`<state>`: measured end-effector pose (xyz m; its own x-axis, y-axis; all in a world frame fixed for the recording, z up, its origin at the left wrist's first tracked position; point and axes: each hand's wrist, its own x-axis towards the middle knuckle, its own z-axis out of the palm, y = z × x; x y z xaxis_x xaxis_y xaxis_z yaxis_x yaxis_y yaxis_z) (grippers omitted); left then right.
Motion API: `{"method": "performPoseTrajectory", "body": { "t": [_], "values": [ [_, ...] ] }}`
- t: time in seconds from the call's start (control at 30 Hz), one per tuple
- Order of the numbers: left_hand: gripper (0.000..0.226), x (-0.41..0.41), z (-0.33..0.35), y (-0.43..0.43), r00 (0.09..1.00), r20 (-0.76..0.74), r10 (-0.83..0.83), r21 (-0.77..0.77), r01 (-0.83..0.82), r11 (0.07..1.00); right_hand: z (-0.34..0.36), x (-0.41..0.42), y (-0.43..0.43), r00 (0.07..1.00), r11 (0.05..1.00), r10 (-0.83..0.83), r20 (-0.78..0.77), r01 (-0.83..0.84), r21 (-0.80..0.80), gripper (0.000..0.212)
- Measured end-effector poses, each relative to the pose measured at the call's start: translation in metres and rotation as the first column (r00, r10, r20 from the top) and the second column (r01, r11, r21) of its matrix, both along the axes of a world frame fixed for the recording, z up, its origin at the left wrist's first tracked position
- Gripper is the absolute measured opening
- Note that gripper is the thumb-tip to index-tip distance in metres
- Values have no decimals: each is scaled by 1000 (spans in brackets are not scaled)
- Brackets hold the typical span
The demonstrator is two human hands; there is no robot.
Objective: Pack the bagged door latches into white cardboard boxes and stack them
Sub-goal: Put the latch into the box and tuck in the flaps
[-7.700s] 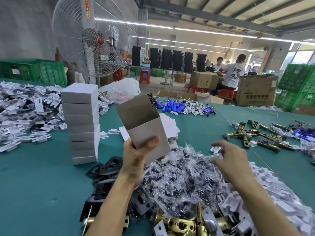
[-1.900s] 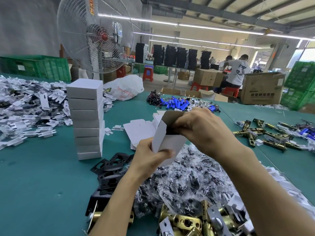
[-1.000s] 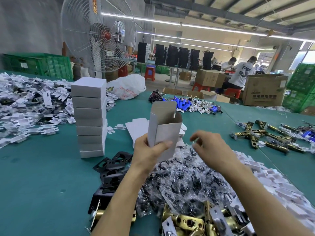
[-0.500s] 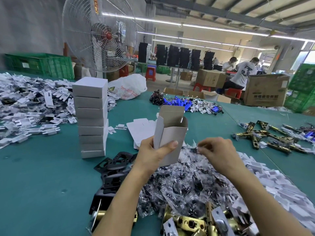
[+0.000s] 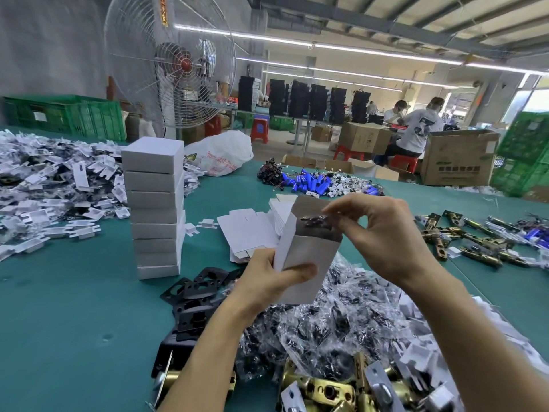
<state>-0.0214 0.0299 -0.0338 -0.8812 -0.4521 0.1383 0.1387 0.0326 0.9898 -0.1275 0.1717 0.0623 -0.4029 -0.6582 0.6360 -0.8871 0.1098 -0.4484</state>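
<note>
R hand (image 5: 386, 236) pinches bagged latch (image 5: 316, 222) at box (image 5: 309, 257) mouth

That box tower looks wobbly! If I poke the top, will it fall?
Probably. The stack is tall and narrow, so a poke up top would likely tip it. Its layers sit slightly out of line, so upper ones might slide off first.

bright, even light falls from long white fluorescent ceiling tubes (image 5: 386, 54), plus blown-out daylight at the far-right window (image 5: 539, 99). shadows on the teal cloth-covered table (image 5: 74, 322) are soft and faint. the heap of clear plastic latch bags (image 5: 341, 322) glints with small highlights. wide-angle distortion bends the edges; the brass latch bodies (image 5: 320, 391) at the bottom look smeared.
</note>
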Motion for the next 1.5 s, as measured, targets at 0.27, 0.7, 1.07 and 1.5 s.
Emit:
{"method": "performPoseTrajectory", "body": {
  "t": [0.27,0.7,1.07,1.5],
  "values": [
    [30,0,-2,1,998,-22,-62,-13,61,998,3,6,-4,988,995,61,143,-71,72,18],
    [27,0,-3,2,997,-19,-70,-21,70,997,0,1,-6,992,988,5,-123,14,153,7],
    [28,0,-3,4,999,-13,-30,-18,30,999,2,1,-8,992,968,-26,-125,56,245,5],
    [24,-1,-3,3,998,-28,-50,-72,47,996,-20,-3,4,995,915,-33,-98,70,398,32]
  ]
}}
